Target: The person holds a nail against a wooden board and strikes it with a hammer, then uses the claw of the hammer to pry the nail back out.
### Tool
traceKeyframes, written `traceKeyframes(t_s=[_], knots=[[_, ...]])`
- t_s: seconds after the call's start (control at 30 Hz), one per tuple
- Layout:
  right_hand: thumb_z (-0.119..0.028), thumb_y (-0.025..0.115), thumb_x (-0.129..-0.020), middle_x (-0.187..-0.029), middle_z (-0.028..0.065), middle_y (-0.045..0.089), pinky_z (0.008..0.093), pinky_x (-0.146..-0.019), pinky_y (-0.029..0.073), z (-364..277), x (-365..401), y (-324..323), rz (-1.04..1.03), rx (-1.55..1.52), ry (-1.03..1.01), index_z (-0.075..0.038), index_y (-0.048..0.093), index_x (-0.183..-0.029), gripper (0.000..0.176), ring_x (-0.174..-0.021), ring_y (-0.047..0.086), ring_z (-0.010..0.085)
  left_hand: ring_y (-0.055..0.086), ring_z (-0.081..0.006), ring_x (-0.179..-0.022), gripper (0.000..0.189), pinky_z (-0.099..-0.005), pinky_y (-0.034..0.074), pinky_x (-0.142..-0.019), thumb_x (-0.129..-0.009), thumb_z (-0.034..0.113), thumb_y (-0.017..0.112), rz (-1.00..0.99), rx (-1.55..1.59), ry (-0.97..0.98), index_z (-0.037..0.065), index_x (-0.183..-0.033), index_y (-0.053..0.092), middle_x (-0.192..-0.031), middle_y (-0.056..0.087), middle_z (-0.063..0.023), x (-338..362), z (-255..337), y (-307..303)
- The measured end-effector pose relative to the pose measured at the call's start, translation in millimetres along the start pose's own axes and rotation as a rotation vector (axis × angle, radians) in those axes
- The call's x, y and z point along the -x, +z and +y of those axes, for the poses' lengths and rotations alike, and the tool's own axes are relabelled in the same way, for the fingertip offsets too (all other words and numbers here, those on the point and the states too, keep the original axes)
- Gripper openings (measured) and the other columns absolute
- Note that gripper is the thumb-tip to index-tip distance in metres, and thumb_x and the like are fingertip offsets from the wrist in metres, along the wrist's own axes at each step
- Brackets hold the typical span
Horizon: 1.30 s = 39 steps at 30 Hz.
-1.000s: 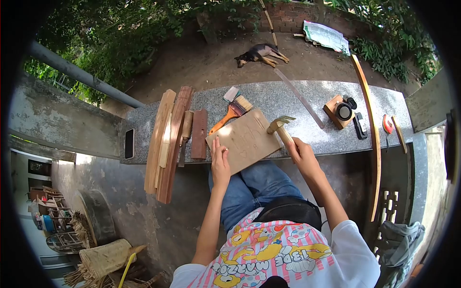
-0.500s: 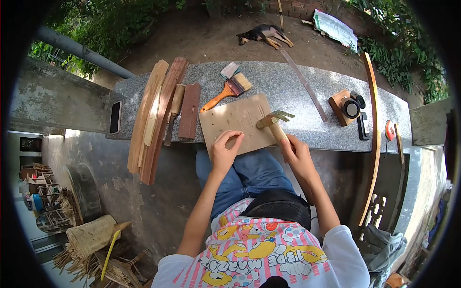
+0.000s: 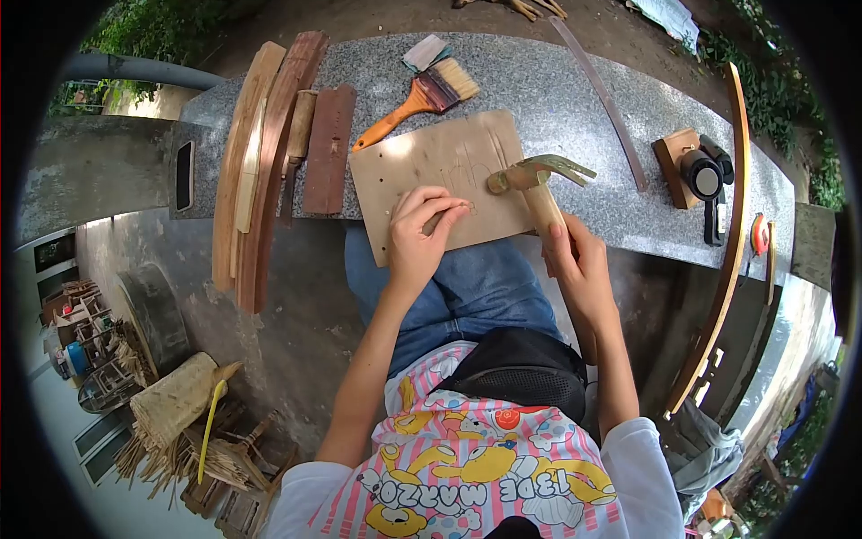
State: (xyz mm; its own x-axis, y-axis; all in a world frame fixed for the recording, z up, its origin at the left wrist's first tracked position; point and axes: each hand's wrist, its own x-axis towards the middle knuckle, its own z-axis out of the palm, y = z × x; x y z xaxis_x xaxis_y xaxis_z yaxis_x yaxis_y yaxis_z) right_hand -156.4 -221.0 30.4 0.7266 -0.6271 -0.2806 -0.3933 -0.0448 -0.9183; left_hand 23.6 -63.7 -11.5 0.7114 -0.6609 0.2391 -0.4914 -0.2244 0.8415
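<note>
My right hand (image 3: 579, 265) grips the wooden handle of a claw hammer (image 3: 544, 171); its head is over the right part of a thin brown board (image 3: 431, 157). The claw points to the right. My left hand (image 3: 422, 229) is above the board with thumb and forefinger pinched together; whatever is between the fingertips is too small to make out. The board has pencil marks and several small dark holes along its left side. It lies partly on the stone bench top (image 3: 359, 67) and partly over my lap.
Long wooden strips (image 3: 278, 171), a wooden-handled tool (image 3: 299, 135) and a reddish plank (image 3: 329, 148) lie to the left, near a phone (image 3: 185, 175). A paintbrush (image 3: 417, 101) is behind the board. Rightward are a ruler (image 3: 602, 103), a wooden block (image 3: 672, 153) and a curved strip (image 3: 732, 207).
The view has tilted down, so the bench looks nearer and the dog is mostly out of frame. Both hands keep about the same pose, the hammer still over the board.
</note>
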Motion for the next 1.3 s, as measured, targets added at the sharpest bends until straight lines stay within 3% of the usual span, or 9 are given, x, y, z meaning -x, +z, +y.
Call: traceKeyframes(t_s=[0.13,0.23,1.3], knots=[[-0.025,0.053,-0.107,-0.065,0.0044,0.058,0.0284,-0.053,0.044,-1.5,0.0,-1.1,-0.008,0.001,-0.005,0.005,0.065,-0.118,0.034,-0.055,0.055,0.0104,0.063,-0.0187,-0.090,0.011,-0.0291,0.051,-0.079,-0.084,0.002,0.079,0.008,0.059,-0.087,-0.001,-0.094,0.078,-0.094,0.067,-0.0063,0.1,-0.3,3.4],[-0.026,0.054,-0.107,-0.067,0.0048,0.059,0.0286,-0.053,0.044,-0.3,-0.4,-1.3,-0.007,-0.003,0.004,0.005,0.065,-0.119,0.035,-0.056,0.056,0.0109,0.062,-0.0226,-0.087,0.009,-0.0340,0.049,-0.078,-0.083,0.007,0.080,0.009,-0.005,-0.029,0.004,-0.091,0.078,-0.093,0.068,-0.0052,-0.7,2.5,3.1],[-0.029,0.052,-0.107,-0.067,0.0059,0.058,0.0294,-0.054,0.045,1.3,-1.6,-3.2,-0.026,0.019,0.008,0.005,0.064,-0.114,0.036,-0.055,0.057,0.0124,0.062,-0.0227,-0.086,0.010,-0.0337,0.048,-0.079,-0.083,0.008,0.079,0.020,0.020,-0.063,0.004,-0.091,0.078,-0.092,0.067,-0.0047,1.7,-1.4,3.7]])
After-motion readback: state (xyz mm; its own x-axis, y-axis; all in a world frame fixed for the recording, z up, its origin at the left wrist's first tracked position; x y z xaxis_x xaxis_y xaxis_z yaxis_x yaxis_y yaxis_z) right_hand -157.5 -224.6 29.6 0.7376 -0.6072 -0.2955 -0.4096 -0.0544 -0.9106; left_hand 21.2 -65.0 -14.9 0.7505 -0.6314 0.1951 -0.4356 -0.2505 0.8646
